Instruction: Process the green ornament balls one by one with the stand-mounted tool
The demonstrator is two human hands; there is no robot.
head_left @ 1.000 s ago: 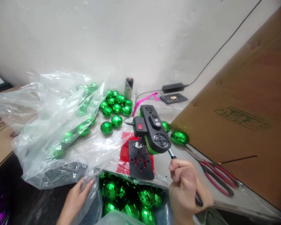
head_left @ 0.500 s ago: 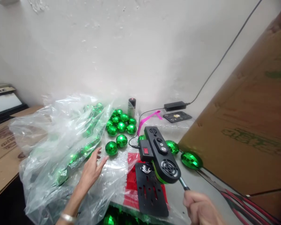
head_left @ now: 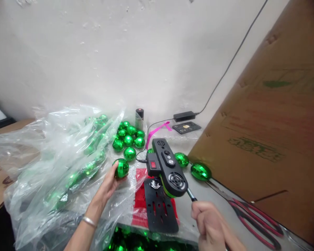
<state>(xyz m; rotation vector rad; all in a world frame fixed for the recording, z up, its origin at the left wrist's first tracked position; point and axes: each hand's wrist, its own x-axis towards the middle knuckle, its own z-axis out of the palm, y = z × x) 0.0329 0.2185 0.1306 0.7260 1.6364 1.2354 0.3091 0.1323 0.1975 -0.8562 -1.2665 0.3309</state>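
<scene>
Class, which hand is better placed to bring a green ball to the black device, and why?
Probably the left hand: it holds a green ball near the black device, while the right hand is closed around the device's handle.

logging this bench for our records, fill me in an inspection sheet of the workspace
Surface: grey table; red sheet under the black plate
Job's things: black device above the plate; green balls loose, others seen through clear plastic
Clutter: scissors at right; pink strip; dark cylinder; what looks like a phone
Left hand: holds one ball
Right hand: grips the device's handle
Cables: thin cable from device to adapter; grey cable upward
Surroundings: pale wall behind; cardboard at right
Other people: nothing seen
</scene>
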